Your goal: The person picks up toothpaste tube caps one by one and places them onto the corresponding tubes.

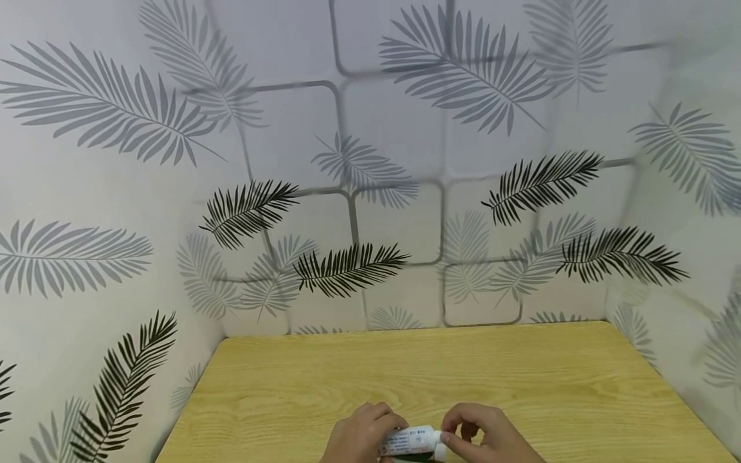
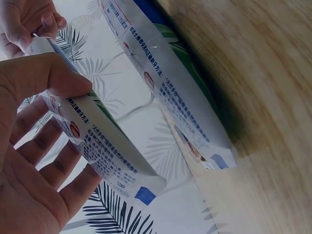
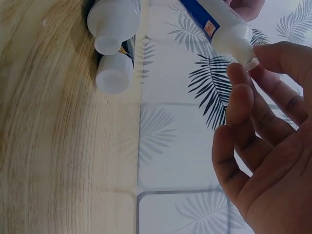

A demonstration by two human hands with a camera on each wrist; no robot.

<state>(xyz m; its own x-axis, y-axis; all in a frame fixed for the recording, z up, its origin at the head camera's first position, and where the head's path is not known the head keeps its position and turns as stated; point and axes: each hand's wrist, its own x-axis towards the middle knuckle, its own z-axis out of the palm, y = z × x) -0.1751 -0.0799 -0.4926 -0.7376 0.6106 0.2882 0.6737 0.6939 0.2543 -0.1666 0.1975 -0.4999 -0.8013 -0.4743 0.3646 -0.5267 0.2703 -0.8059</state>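
My left hand (image 1: 360, 436) grips a white toothpaste tube (image 2: 105, 141) with blue print and a green and blue side, thumb on one face and fingers behind. The tube is held above the table, its capped end pointing toward my right hand (image 1: 492, 432). In the right wrist view, my right thumb and fingertips pinch the tube's white cap (image 3: 239, 51). A second toothpaste tube (image 2: 163, 78) lies below on the table, printed like the held one. Close against it is a third tube, whose white cap (image 3: 115, 75) shows in the right wrist view; most of its body is hidden.
The light wood-grain table (image 1: 405, 366) stretches beyond my hands to its far edge. White walls with a feather-leaf pattern (image 1: 393, 225) stand behind the table and along both sides.
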